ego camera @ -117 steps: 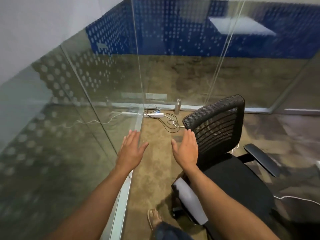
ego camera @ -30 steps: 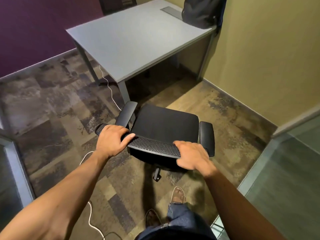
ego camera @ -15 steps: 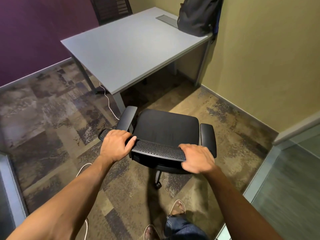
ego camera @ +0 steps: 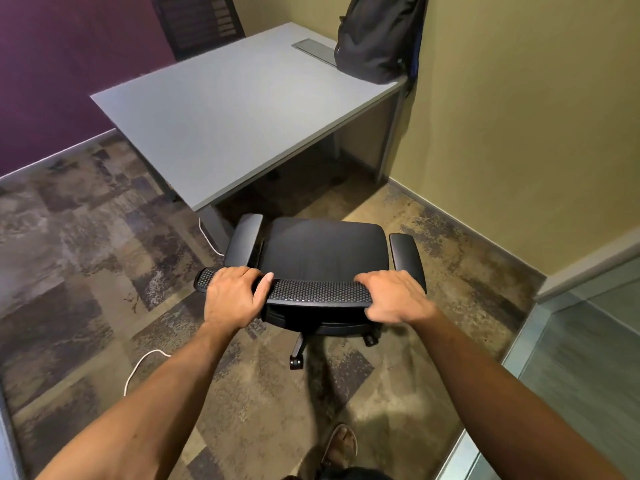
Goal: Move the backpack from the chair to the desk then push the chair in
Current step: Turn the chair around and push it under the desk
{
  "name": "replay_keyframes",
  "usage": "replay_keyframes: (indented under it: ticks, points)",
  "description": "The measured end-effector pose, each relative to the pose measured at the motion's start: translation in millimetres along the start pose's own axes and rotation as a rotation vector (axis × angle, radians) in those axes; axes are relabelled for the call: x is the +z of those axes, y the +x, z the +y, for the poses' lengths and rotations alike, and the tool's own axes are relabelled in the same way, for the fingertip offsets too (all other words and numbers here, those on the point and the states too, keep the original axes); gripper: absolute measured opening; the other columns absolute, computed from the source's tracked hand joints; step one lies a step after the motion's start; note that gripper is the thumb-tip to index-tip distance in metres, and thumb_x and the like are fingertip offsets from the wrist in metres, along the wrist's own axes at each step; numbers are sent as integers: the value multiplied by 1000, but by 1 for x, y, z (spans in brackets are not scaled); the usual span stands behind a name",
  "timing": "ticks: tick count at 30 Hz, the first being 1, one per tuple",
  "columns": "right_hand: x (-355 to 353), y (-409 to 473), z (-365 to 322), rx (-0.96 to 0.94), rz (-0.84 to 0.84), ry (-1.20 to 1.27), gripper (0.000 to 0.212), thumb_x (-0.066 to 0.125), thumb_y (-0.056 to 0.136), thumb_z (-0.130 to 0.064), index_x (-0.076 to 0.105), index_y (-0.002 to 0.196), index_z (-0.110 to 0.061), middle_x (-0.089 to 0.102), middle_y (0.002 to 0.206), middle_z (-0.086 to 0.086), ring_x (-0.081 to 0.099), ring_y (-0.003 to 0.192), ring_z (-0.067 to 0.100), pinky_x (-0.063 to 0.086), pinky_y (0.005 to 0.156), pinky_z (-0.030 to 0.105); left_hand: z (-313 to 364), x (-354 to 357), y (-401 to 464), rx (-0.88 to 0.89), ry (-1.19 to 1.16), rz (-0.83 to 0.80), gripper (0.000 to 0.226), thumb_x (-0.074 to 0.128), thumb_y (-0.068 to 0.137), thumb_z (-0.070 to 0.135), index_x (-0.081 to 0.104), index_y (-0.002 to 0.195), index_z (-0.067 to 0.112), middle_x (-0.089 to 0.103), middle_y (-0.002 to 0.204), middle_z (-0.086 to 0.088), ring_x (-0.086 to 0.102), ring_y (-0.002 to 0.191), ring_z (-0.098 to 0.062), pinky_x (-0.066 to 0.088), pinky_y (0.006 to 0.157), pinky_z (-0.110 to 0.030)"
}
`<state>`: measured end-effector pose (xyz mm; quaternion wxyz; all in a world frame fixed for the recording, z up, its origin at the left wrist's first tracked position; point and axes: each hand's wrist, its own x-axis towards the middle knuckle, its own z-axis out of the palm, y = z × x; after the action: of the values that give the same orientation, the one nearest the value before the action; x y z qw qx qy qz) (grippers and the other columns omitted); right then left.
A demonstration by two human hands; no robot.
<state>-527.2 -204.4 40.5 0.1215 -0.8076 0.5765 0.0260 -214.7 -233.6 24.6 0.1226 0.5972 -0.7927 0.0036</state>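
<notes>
A black office chair with a mesh backrest stands on the carpet just short of the grey desk, its seat facing the desk. My left hand grips the left part of the backrest's top edge. My right hand grips the right end of that same edge. The black backpack stands upright on the desk's far right corner, leaning against the yellow wall.
A glass partition runs along the right, close to the chair. A white cable trails over the carpet at the left. Another dark chair stands behind the desk. My sandalled foot is below the chair.
Both hands stayed on the backrest while the chair rolled forward, closer to the desk's near corner. The desk and backpack fill more of the view now.
</notes>
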Motion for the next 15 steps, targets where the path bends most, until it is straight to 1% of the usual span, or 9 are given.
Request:
replay_keyframes:
  ticks: [4, 6, 8, 12, 15]
  points:
    - [-10, 15, 34, -13, -10, -31, 47, 53, 57, -35, 56, 104, -31, 71, 92, -5, 67, 84, 26, 37, 60, 32, 23, 6, 21, -27, 15, -10, 58, 30, 98, 54, 72, 84, 15, 70, 79, -5, 63, 81, -31, 44, 81, -40]
    - [-15, 21, 49, -13, -21, -38, 45, 54, 58, -33, 56, 103, -30, 70, 92, -5, 66, 84, 25, 41, 60, 33, 33, 9, 29, -40, 24, -8, 57, 31, 98, 53, 72, 84, 15, 71, 79, -6, 64, 81, -31, 45, 80, -40]
    - [-20, 26, 62, -5, -28, -41, 46, 55, 60, -32, 56, 105, -29, 70, 94, -5, 66, 86, 25, 44, 64, 33, 43, 11, 39, -43, 29, -1, 55, 32, 98, 50, 72, 82, 15, 71, 79, -6, 64, 79, -31, 46, 78, -40]
    - [-28, 44, 87, 23, -21, -52, 50, 56, 61, -31, 57, 111, -30, 70, 100, -4, 66, 90, 26, 46, 70, 34, 57, 18, 64, -49, 42, 15, 53, 33, 98, 47, 69, 75, 16, 70, 74, -4, 63, 72, -28, 45, 73, -39]
    - [-32, 59, 102, 29, -3, -56, 53, 55, 63, -31, 57, 116, -29, 70, 107, -2, 64, 98, 25, 47, 81, 37, 64, 25, 83, -62, 57, 32, 51, 34, 98, 45, 68, 73, 16, 70, 73, -5, 62, 70, -28, 45, 72, -39]
